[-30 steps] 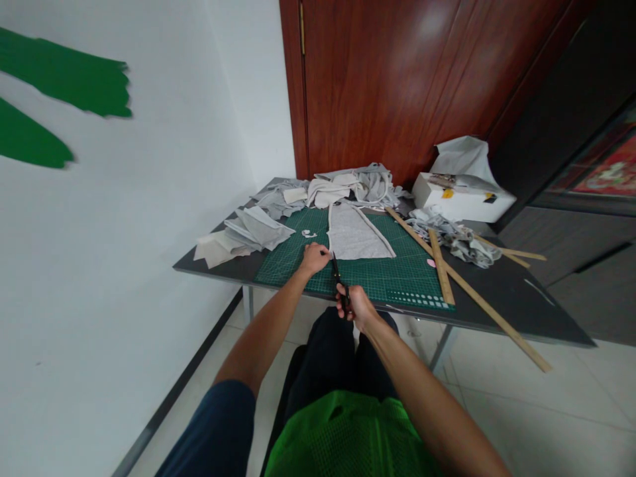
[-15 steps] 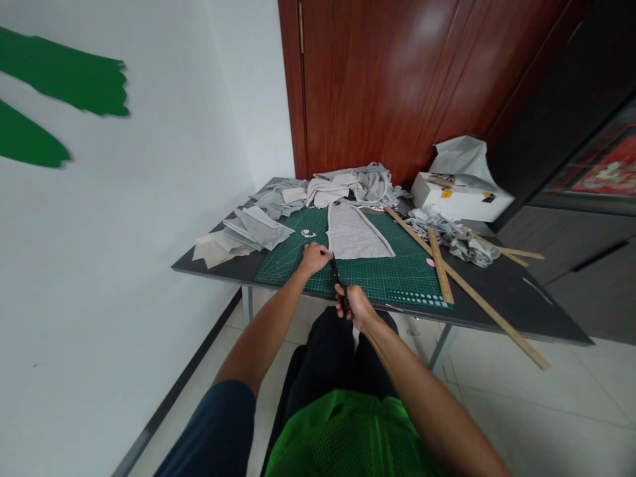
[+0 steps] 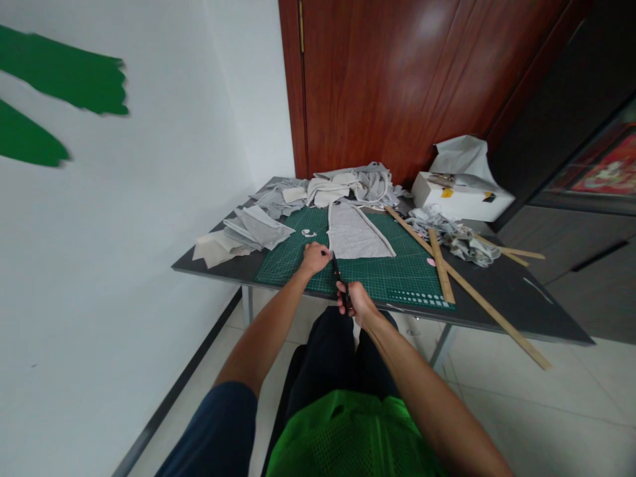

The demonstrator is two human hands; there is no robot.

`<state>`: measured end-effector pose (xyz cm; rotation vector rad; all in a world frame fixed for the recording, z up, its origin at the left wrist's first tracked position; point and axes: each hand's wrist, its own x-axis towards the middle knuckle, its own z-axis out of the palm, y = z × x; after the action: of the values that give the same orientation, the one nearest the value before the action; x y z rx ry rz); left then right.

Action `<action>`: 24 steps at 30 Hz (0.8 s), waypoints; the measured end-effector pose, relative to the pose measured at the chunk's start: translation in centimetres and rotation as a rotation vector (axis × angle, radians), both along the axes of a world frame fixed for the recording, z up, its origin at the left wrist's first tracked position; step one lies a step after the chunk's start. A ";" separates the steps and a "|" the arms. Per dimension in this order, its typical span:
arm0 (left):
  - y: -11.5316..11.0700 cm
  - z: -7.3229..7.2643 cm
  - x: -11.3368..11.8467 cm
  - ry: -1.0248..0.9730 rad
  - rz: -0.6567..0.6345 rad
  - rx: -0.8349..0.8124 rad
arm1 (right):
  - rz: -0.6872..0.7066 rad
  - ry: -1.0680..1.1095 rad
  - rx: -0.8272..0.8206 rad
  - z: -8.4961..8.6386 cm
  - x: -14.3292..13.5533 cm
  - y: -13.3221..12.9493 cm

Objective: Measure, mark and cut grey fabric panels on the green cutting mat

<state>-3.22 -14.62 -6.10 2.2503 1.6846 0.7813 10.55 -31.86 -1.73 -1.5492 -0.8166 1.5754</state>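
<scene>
A grey piece of fabric [image 3: 358,233], narrower at its far end, lies flat on a green cutting mat [image 3: 288,262]. Black scissors [image 3: 336,268] point away from me, their tips at the fabric's near left corner. My right hand [image 3: 356,299] is wrapped round the scissor handles at the mat's near edge. Beside that same corner, my left hand [image 3: 315,257] rests low over the mat with thumb and fingers pinched together. Whether fabric is caught between those fingertips is too small to make out. Small white scraps [image 3: 309,233] lie beyond the left hand.
Stacked fabric pieces [image 3: 258,228] lie at the left and a crumpled heap [image 3: 348,185] at the back. To the right are a long wooden ruler [image 3: 477,295], a shorter one [image 3: 440,265], a scrap pile [image 3: 457,238] and a white box [image 3: 460,195] on the dark table [image 3: 527,311].
My right hand and the scissors have shifted very slightly. The left hand and the grey fabric stay where they were.
</scene>
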 end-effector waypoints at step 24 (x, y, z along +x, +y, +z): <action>-0.5 0.3 -0.1 -0.028 -0.021 0.007 | 0.006 0.018 -0.018 0.5 0.0 1.3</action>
<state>-3.28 -15.10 -5.82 2.2476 1.6454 0.8111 10.54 -30.58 -1.18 -1.5444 -0.7999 1.6032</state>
